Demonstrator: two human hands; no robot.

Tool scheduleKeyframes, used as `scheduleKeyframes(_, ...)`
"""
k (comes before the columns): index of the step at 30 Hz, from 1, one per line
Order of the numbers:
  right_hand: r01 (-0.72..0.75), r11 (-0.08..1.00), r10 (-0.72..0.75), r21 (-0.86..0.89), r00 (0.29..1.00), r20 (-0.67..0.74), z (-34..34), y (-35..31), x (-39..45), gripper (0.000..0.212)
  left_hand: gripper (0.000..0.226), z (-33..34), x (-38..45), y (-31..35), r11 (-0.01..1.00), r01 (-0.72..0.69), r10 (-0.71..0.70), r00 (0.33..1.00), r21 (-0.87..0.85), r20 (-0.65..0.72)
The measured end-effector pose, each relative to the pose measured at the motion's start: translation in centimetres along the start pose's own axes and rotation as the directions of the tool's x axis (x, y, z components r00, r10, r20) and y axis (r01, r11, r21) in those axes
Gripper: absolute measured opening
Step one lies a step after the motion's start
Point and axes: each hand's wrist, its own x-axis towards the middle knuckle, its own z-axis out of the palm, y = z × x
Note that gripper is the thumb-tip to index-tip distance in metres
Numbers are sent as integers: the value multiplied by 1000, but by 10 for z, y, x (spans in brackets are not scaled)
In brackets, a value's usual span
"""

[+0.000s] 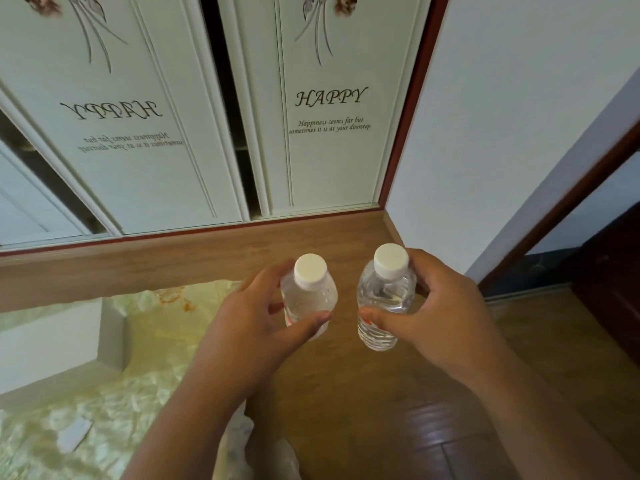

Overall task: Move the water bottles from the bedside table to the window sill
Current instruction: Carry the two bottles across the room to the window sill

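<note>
Two clear plastic water bottles with white caps are held upright above the wooden floor. My left hand [256, 317] wraps around the left bottle [309, 292], thumb across its front. The right bottle [384, 299] is gripped by my right hand [433, 317], fingers behind it and thumb in front. The bottles are side by side, a short gap apart. Neither the bedside table nor the window sill is in view.
White wardrobe doors [329, 109] with "HAPPY" lettering stand straight ahead, one gap between them. A bed with a pale yellow cover [104, 393] lies at the lower left. A white wall [502, 116] and a dark doorway [606, 271] are on the right. Wooden floor [346, 393] lies below.
</note>
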Motion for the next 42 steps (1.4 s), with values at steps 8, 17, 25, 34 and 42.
scheduleKeyframes(8,-47,999,45,-18,996,-76,34,-32,61,73,83,-38,78,-39,1000,-31,31,996,-4,88)
scheduleKeyframes(17,-20,1000,20,14,999,-42,62,-53,118,72,84,-66,124,-72,1000,-10,10,996,-1,84)
scheduleKeyframes(25,51,997,-53,58,998,30,74,-56,194,74,82,-80,166,-82,998,62,-62,998,6,-29)
scheduleKeyframes(34,167,974,-174,155,984,35,54,-46,303,58,81,-74,244,-58,992,127,-125,981,5,-151)
scheduleKeyframes(42,225,963,-230,151,973,13,16,-11,374,71,86,-34,317,-40,989,150,-150,972,-13,-180)
